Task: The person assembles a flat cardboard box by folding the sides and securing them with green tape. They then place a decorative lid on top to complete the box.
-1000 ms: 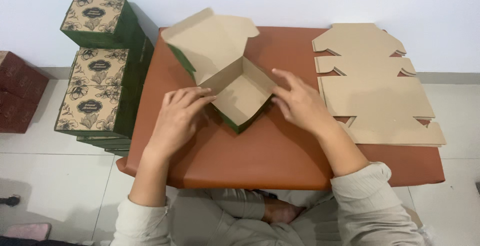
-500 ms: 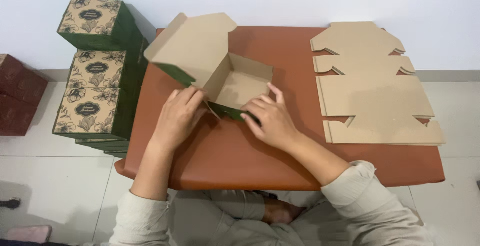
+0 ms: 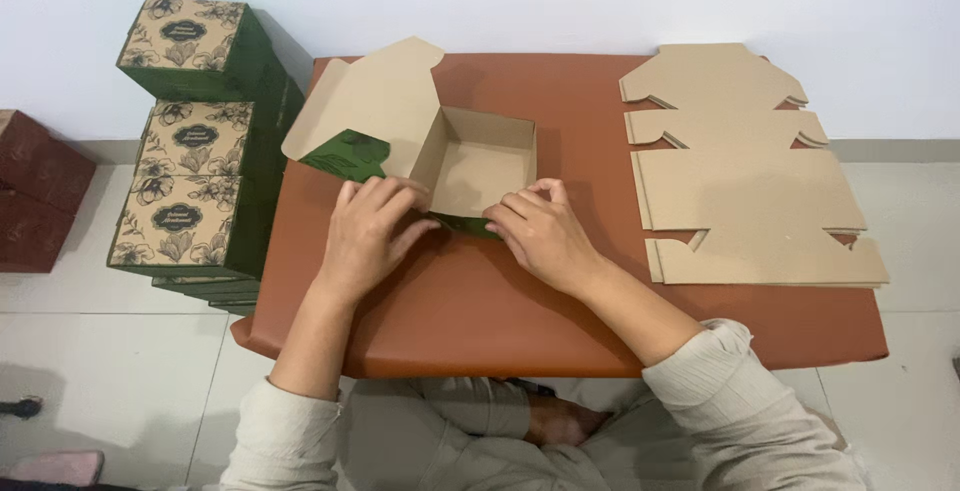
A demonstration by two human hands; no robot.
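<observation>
A half-formed box of plain brown cardboard with a green printed outside (image 3: 470,156) is held at its near wall by both hands, close to the middle of the rust-brown padded table (image 3: 560,301). The left hand (image 3: 365,236) is laid against the near left corner, its fingers curled over the wall's edge, so that the corner is braced and the box is kept from sliding away. The right hand (image 3: 545,236) is set just beside it on the same wall, with thumb and fingertips pinched on the top edge; the wall appears to be kept upright by this pinch. Neither hand is fully closed: both are bent around thin cardboard rather than clenched.

Beyond the left hand, the wide lid flap (image 3: 375,106) is left open and leaning away from the grip, so the square tray stays in view and within reach. A strip of the green outside is seen between the two hands, under the wall.

Well off to the right of the right hand, a stack of flat, die-cut brown cardboard blanks (image 3: 745,201) is spread on the table. To the left of the left hand, off the table, finished green boxes with floral beige lids (image 3: 190,181) are piled on the pale tiled floor (image 3: 110,381), and dark red boxes (image 3: 35,191) are seen past them.
</observation>
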